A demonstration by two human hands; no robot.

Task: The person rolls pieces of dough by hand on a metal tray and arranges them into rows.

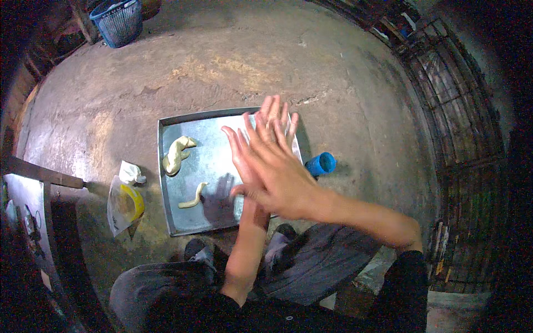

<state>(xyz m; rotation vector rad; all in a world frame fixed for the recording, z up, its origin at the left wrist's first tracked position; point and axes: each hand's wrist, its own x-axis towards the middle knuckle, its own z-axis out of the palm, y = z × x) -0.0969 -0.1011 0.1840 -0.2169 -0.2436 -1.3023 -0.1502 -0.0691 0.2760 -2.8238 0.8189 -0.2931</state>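
Over the metal tray [160, 161] my left hand [241, 158] and my right hand [286, 177] overlap palm to palm, the right one on top, both with fingers stretched out and somewhat blurred. Whether anything lies between the palms is hidden. In the tray's left half rest a thick, bent piece of pale dough [175, 154] and, below it, a thinner curved strip [191, 202]. A blue plastic cup [320, 164] is just outside the tray's right side. Left of the tray lie a white plastic bundle [131, 173] and a clear bag with yellow contents [130, 202].
The tray sits on a concrete floor [233, 66] in front of my feet. A blue mesh basket [116, 25] is at the back left. A low structure with a metal panel [28, 211] stands at the left edge. Dark metal grilles [461, 183] line the right side.
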